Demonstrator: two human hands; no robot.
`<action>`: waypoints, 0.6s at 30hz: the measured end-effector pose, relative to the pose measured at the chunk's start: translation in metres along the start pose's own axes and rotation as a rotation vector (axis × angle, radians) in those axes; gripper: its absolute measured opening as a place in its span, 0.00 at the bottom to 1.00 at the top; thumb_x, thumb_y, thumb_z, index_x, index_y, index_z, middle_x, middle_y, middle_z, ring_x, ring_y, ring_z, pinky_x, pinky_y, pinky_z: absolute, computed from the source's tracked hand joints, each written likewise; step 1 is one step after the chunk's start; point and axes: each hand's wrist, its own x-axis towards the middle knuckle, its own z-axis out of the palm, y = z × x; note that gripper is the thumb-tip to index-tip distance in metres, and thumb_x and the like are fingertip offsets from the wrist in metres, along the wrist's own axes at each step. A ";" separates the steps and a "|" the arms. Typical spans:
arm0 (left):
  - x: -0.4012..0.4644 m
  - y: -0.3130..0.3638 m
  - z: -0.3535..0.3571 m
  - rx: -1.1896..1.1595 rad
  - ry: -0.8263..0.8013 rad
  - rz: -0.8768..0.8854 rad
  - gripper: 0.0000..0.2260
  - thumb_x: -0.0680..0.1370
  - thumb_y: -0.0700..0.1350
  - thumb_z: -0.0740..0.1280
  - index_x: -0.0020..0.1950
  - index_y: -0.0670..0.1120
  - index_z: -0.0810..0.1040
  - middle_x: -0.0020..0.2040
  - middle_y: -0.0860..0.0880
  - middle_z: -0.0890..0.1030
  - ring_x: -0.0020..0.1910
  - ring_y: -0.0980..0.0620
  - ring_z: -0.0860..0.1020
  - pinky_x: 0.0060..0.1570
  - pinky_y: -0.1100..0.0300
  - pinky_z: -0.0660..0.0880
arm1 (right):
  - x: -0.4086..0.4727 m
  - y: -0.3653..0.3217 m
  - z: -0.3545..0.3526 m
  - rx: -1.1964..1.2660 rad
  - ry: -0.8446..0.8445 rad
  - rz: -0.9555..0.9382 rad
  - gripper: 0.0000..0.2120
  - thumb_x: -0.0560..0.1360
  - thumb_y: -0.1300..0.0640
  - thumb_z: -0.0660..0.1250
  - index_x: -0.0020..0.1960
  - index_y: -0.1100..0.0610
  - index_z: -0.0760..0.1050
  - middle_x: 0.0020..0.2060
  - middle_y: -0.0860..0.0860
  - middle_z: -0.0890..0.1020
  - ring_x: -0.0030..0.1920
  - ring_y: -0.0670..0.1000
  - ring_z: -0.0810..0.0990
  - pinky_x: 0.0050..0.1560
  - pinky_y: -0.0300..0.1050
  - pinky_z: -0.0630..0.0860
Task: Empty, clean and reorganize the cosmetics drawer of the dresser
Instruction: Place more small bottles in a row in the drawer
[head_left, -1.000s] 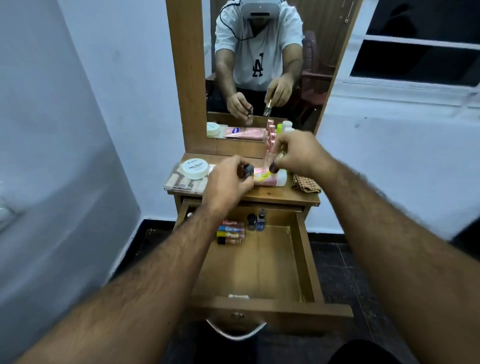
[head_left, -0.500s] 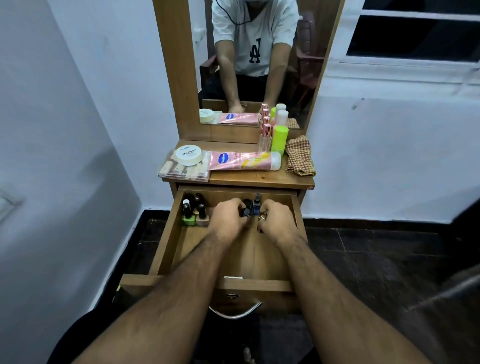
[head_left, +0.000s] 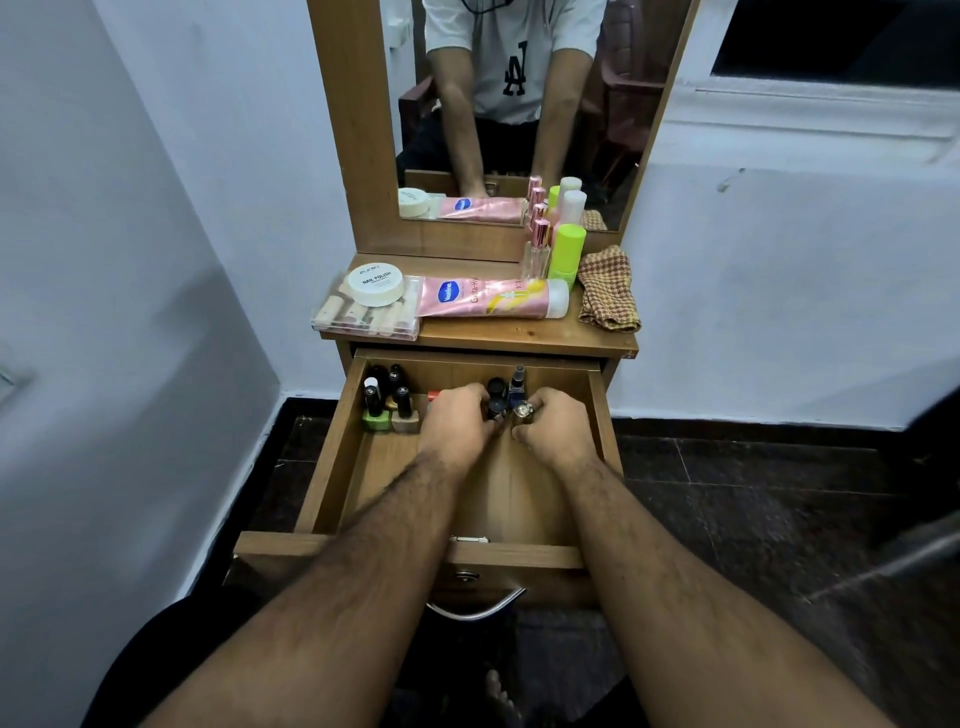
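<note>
Left hand pinches dark bottle, right hand pinches gold-capped bottle, far drawer. Risk: crowded upright bottles topple if nudged.

Pink tube, lime bottle, seemingly brown-checked cloth.

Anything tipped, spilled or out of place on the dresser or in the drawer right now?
Nothing spilled or damaged. The nail polish bottles stand upright at the drawer's back left; the pink tube lies flat on the dresser top beside the crumpled checked cloth.
</note>
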 end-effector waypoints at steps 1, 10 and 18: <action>0.000 0.000 0.000 0.007 -0.005 0.000 0.17 0.75 0.45 0.74 0.62 0.45 0.79 0.55 0.45 0.83 0.57 0.46 0.79 0.55 0.56 0.74 | 0.002 -0.002 0.000 -0.008 -0.012 0.007 0.08 0.70 0.62 0.76 0.46 0.55 0.79 0.43 0.51 0.83 0.47 0.50 0.82 0.49 0.44 0.78; 0.003 -0.002 0.002 0.034 -0.021 -0.005 0.07 0.76 0.45 0.73 0.53 0.45 0.83 0.49 0.47 0.84 0.50 0.48 0.80 0.48 0.58 0.73 | 0.004 -0.005 0.006 0.093 0.031 0.076 0.08 0.69 0.64 0.77 0.40 0.58 0.77 0.37 0.49 0.81 0.42 0.49 0.80 0.43 0.42 0.75; 0.006 0.000 0.006 0.033 0.014 -0.008 0.06 0.76 0.43 0.72 0.53 0.45 0.83 0.49 0.47 0.84 0.50 0.48 0.80 0.51 0.56 0.75 | 0.009 -0.001 0.013 0.069 0.073 0.058 0.12 0.70 0.62 0.75 0.37 0.51 0.74 0.42 0.50 0.83 0.47 0.51 0.81 0.55 0.50 0.80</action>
